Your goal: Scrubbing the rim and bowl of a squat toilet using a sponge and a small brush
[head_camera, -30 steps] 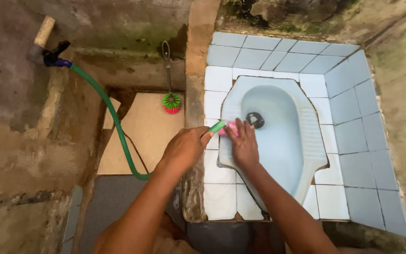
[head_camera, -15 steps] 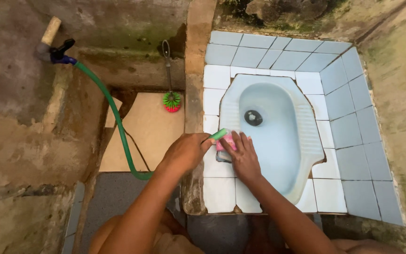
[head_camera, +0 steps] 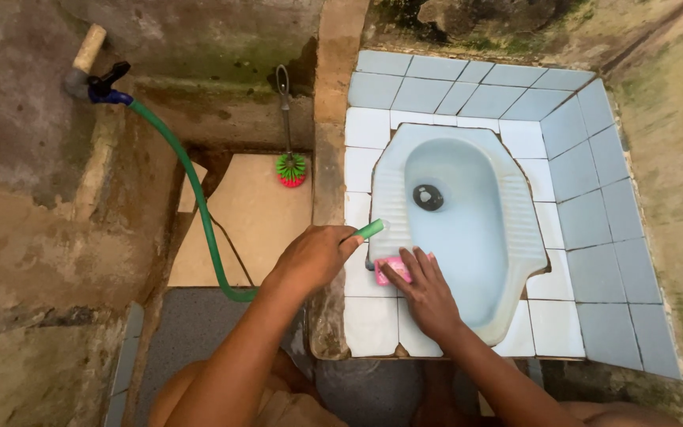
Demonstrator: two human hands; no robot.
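**Grip on sponge and hose at the squat pan**

Right hand (head_camera: 424, 289) presses flat, fingers spread, on a pink sponge (head_camera: 395, 270) at the near left rim of the pale blue squat pan (head_camera: 515, 237) — left hand (head_camera: 314, 255) is closed around the green hose (head_camera: 199, 205) nozzle just beside it. A red-green brush (head_camera: 291, 169) leans by the wall.

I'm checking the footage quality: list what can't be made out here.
Head view:
- Pink scrubbing pad: mostly covered by the right hand.
- Green hose nozzle end: partly inside the left hand; any water flow is too faint to see.
- Pale blue squat toilet pan near rim: hidden by the right forearm.
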